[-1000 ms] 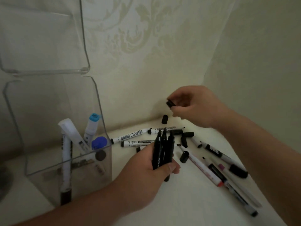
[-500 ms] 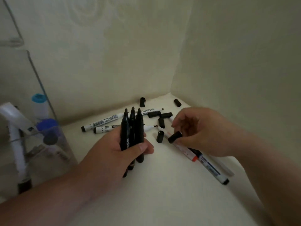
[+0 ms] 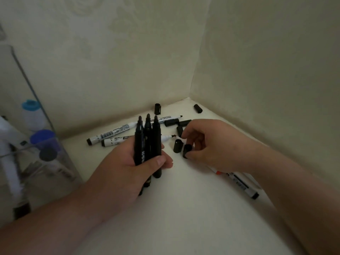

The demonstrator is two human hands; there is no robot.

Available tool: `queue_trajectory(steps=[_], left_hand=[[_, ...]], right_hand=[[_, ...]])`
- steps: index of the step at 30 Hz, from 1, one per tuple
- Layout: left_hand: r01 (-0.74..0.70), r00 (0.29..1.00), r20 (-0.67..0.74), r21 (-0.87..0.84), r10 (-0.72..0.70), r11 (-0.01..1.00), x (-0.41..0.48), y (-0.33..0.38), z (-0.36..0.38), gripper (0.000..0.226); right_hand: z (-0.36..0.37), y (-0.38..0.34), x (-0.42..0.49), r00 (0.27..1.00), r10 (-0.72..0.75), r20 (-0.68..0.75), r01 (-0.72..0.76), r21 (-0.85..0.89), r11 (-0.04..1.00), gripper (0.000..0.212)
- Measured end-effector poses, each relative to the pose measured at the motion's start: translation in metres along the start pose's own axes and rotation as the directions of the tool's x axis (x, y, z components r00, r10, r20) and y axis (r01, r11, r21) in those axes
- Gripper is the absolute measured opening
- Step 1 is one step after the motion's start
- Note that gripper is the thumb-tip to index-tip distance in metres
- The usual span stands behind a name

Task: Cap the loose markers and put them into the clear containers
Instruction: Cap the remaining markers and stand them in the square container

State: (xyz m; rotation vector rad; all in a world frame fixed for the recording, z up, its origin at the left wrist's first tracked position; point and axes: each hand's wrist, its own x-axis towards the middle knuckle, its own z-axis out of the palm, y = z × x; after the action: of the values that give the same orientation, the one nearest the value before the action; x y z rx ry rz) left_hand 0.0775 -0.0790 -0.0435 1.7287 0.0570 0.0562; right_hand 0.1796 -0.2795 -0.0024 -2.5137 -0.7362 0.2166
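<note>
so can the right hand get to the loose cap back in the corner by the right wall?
Probably yes. The corner cap lies alone on bare surface beyond the right hand, nothing over it. But the fingers already pinch a black cap, so that would need setting down first.

Right hand (image 3: 217, 144) now lower, down at the counter (image 3: 184, 208) among the loose caps, black cap (image 3: 187, 151) pinched in its fingers (image 3: 191, 155); clear container (image 3: 36, 153) shifted to frame's left edge.

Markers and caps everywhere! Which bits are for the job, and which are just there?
For the job:
- black markers in the left hand
- cap in the right hand
- loose caps
- white markers
- clear container

Just there:
- walls
</note>
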Motion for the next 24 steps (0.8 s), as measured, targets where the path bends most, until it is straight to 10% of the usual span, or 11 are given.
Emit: queue_trajectory(steps=[24], left_hand=[[-0.023,0.999,0.034,-0.064,0.025,0.998,0.003,-0.006,0.000,0.016]], right_hand=[[-0.006,0.003,-0.001,0.997,-0.039,-0.066,0.042,0.043,0.998,0.027]])
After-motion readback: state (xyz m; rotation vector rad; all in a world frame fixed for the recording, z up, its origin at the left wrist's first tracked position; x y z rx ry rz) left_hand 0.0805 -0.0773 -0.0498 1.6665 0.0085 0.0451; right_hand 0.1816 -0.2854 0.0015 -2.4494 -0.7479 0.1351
